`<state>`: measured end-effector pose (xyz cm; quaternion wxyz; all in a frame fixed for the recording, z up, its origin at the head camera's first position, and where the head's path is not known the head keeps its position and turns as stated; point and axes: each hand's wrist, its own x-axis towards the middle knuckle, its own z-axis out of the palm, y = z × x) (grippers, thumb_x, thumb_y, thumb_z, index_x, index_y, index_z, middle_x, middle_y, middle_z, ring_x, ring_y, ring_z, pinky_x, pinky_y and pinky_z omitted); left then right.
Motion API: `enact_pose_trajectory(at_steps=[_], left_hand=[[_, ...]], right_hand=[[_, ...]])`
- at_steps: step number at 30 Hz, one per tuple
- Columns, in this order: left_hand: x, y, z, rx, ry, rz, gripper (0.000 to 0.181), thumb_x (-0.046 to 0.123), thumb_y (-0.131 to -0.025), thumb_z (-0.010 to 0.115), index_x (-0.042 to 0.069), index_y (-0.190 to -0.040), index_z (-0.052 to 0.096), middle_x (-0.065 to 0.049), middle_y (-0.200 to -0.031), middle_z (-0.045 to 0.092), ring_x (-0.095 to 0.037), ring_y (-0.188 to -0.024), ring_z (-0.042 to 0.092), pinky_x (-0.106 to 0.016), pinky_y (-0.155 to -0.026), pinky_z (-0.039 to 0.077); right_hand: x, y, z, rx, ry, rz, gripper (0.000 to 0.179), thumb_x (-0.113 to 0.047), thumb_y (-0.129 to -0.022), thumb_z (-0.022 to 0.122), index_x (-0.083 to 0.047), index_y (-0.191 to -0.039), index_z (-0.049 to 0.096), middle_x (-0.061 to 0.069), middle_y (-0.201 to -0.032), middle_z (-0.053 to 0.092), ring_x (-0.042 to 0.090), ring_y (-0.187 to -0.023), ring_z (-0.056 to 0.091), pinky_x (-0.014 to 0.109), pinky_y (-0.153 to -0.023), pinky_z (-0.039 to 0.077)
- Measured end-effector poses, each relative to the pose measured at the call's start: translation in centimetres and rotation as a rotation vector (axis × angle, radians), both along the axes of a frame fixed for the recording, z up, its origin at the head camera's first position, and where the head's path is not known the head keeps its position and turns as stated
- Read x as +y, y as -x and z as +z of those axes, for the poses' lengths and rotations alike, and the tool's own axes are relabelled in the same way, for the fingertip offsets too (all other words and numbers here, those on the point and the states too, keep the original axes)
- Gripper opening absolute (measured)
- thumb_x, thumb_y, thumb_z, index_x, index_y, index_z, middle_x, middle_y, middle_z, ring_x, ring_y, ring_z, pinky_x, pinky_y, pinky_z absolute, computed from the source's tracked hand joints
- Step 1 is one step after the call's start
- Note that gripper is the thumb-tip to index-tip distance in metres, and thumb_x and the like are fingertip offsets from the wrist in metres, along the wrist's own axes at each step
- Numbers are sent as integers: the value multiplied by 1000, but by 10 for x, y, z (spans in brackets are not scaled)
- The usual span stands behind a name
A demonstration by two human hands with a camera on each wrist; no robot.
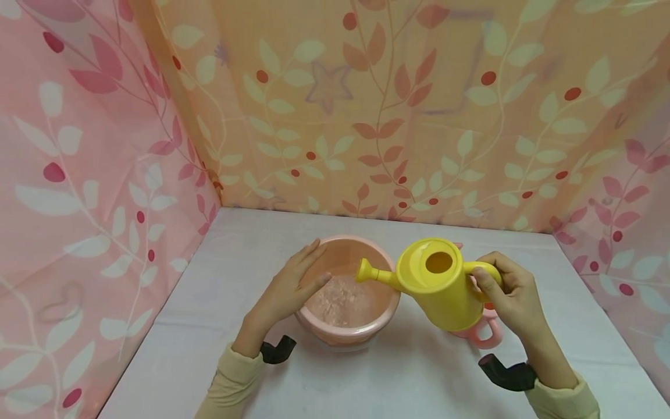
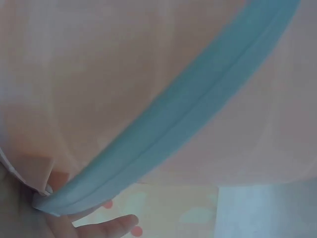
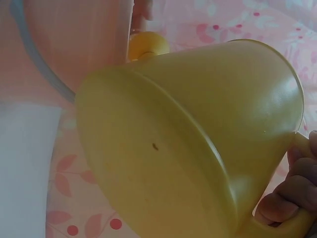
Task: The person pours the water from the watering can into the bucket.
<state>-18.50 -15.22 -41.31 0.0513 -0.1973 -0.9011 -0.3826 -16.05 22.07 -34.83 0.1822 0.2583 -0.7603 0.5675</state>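
Note:
My right hand (image 1: 515, 294) grips the handle of a yellow watering can (image 1: 450, 302), its fingers curled around it. The can is raised and tilted to the left, with its spout reaching over the rim of a pink bucket (image 1: 387, 319). Clear, rippled water (image 1: 340, 302) lies inside the bucket. At the bucket's left rim is my left hand (image 1: 285, 291), fingers extended over the opening. A blue handle (image 2: 163, 119) slants across the bucket's outer wall in the left wrist view. The can's round base (image 3: 153, 158) fills much of the right wrist view.
A pink cup (image 1: 487, 337) with a looped handle stands behind the watering can, mostly hidden by it. The white tabletop (image 1: 199, 326) is bordered by leaf-patterned cloth walls (image 1: 324, 145) at the back and both sides.

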Motion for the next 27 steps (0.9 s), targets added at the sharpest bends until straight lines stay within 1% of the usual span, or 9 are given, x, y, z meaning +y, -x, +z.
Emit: enact_pose_trajectory(at_steps=[3, 7, 9, 13, 14, 19, 20, 24, 27], left_hand=[[0, 0, -2, 4, -7, 2, 62, 54, -91, 46, 28, -146, 29, 5, -154, 21, -19, -142, 15, -58, -106, 24], [1, 1, -3, 18, -14, 1, 61, 52, -93, 45, 27, -146, 30, 4, -154, 21, -20, -142, 16, -57, -107, 23], [1, 2, -3, 28, -18, 1, 60, 52, -93, 45, 26, -146, 30, 3, -153, 22, -20, -141, 17, -56, -107, 23], [1, 2, -4, 40, -28, -2, 59, 50, -94, 46, 25, -145, 31, 3, -153, 23, -22, -141, 19, -56, -107, 23], [1, 3, -5, 40, -32, -4, 58, 48, -94, 46, 25, -145, 31, 2, -153, 23, -22, -141, 20, -56, -107, 23], [2, 3, -7, 40, -41, -3, 57, 46, -94, 47, 26, -145, 32, 2, -153, 24, -26, -139, 23, -57, -107, 24], [2, 3, -7, 39, -42, -3, 56, 45, -94, 47, 27, -145, 32, 2, -153, 24, -26, -139, 23, -57, -107, 24], [2, 4, -7, 46, -45, -4, 56, 46, -94, 46, 27, -145, 32, 1, -153, 24, -28, -139, 24, -57, -106, 24], [2, 4, -6, 44, -48, 1, 56, 48, -94, 46, 27, -144, 33, 2, -153, 24, -26, -139, 24, -57, -106, 24]], right_hand=[[0, 0, 0, 0, -9, -17, 11, 13, -86, 53, 4, -89, 59, 1, -74, 57, 11, -63, 47, 14, -52, 48], [0, 0, 1, 0, -12, -8, 10, 13, -86, 53, 4, -89, 59, 2, -74, 58, 11, -64, 47, 14, -53, 48], [1, 0, 2, 0, -29, -3, 10, 12, -87, 53, 5, -90, 58, 2, -74, 57, 10, -65, 47, 14, -54, 48], [1, -1, 6, -13, -82, -22, 9, 11, -88, 52, 4, -90, 57, -1, -74, 57, 10, -66, 47, 14, -55, 48], [2, -1, 7, -9, -107, -31, 8, 10, -88, 52, 4, -90, 57, -1, -74, 56, 10, -66, 47, 14, -55, 48], [4, -1, 8, 13, -156, -48, 8, 10, -88, 52, 3, -89, 57, 0, -74, 55, 9, -63, 46, 16, -53, 46], [5, 0, 8, 22, -159, -43, 9, 11, -88, 52, 3, -90, 57, 0, -74, 55, 10, -63, 46, 16, -52, 46], [6, 1, 9, 15, -171, -43, 10, 10, -88, 52, 2, -89, 57, 1, -73, 54, 11, -61, 46, 18, -51, 46], [5, 2, 10, 15, -191, -43, 10, 11, -87, 53, 1, -89, 57, 4, -73, 54, 10, -61, 46, 19, -51, 46]])
